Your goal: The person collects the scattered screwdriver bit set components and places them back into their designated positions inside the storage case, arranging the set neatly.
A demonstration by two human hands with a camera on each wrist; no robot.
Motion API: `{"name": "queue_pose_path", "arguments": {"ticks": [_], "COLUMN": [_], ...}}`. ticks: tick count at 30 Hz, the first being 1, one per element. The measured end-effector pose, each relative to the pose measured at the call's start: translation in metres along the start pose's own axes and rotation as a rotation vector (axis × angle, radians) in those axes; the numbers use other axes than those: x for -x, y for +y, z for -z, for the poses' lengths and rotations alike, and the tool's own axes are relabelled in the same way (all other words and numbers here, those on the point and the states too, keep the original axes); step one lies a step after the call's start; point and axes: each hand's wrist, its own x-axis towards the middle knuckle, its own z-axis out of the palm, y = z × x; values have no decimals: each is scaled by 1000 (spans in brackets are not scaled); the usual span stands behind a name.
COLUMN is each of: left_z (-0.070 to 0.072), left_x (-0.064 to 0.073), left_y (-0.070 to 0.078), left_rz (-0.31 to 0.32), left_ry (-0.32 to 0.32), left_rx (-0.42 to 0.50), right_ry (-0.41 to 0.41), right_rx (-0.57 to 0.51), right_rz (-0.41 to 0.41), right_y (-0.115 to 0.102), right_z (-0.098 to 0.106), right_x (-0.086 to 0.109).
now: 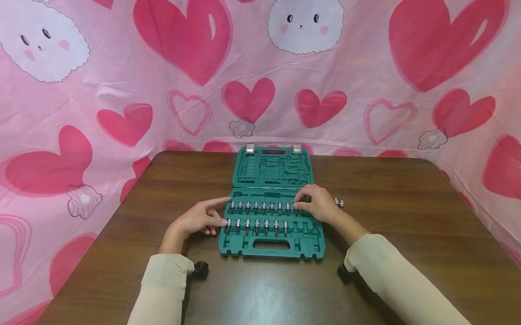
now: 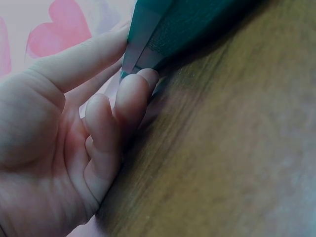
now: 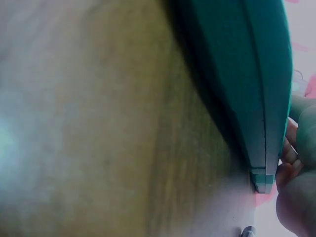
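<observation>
A green plastic tool case (image 1: 234,243) lies unfolded on the table, holding two rows of bit sockets (image 1: 257,225) with silver tops and dark tips. At the right end of the upper row, my right hand (image 1: 319,203) pinches a bit socket (image 1: 295,211) between thumb and fingers, close over its slot. My left hand (image 1: 197,217) rests at the case's left side, index finger stretched to the upper corner and thumb at the edge. Its other fingers curl loosely beside the case wall (image 2: 153,34). In the right wrist view, the case side (image 3: 247,98) partly covers the right hand (image 3: 298,173).
Just right of the case lie a couple of loose bit sockets (image 1: 339,203) on the brown wooden table (image 1: 402,214). The raised lid (image 1: 273,169) stands behind the tray. A pink heart-patterned cloth (image 1: 246,46) hangs around the table's back and sides.
</observation>
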Motion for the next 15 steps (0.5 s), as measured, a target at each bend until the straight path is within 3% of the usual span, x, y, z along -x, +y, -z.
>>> {"name": "queue_pose_path", "arguments": {"ticks": [15], "left_z": [2], "left_x": [-3], "left_y": [-5], "left_rz": [-9], "left_ry": [-8], "left_rx": [-10], "right_ry": [-55], "right_rx": [9], "right_rz": [-11], "right_y": [-1], "right_z": [4], "right_x": [-5]}}
